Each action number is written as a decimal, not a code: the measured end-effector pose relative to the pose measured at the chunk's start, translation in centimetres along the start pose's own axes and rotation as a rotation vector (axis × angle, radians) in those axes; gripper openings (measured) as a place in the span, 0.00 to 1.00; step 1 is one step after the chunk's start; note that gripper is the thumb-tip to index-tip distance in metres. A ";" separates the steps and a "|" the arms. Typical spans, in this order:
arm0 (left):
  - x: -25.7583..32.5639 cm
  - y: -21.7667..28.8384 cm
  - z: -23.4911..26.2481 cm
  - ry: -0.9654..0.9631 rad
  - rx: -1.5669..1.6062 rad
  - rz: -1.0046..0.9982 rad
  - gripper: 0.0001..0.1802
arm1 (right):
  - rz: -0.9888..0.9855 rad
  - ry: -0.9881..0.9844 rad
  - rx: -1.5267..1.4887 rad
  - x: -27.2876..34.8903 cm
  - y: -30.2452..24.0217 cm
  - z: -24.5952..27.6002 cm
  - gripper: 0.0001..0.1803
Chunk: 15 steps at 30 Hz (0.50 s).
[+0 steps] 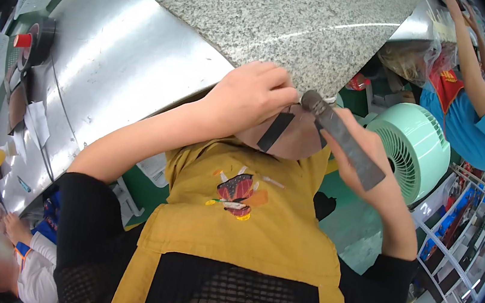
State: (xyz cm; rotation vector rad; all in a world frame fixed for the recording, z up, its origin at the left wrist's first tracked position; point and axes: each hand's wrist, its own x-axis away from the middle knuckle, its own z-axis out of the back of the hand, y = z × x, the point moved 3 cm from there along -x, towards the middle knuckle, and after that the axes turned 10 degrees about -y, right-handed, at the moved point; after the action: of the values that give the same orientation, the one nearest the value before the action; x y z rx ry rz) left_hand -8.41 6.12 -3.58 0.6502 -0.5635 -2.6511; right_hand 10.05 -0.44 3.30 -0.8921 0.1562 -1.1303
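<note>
A brown leather-like piece (293,136) with black strips lies at the near edge of the speckled stone slab (288,24), just in front of my yellow apron. My left hand (256,92) rests on its upper left side, fingers curled and closed on the edge. In my right hand (358,147) is a hammer (346,143) with a dark round face and a long flat grey tail. Its round face is close to my left fingertips, over the piece's far edge. My right fingers wrap around below the hammer head, which hides the handle.
The slab sits on a shiny metal table (129,35). A mint-green fan (413,145) stands right of my right hand. At far left are a tape roll (41,42) and papers. One co-worker in blue (470,119) is at upper right, another (35,265) at lower left.
</note>
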 end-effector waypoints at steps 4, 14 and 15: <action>0.0 -0.4 0.4 -0.037 0.064 -0.043 0.14 | 0.068 0.028 -0.006 0.0 -0.4 0.3 0.11; 0.8 -0.5 0.7 -0.007 0.021 0.101 0.13 | 0.019 -0.051 0.095 -0.4 0.0 -0.3 0.21; 0.8 -0.3 0.7 -0.001 -0.032 0.058 0.13 | 0.009 -0.031 0.022 -0.5 -0.1 0.0 0.17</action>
State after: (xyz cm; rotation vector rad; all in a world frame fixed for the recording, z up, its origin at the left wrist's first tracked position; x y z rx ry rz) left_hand -9.53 6.20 -3.40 0.6141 -0.5305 -2.6007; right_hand 9.73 -0.04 3.22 -0.8886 0.1221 -1.1071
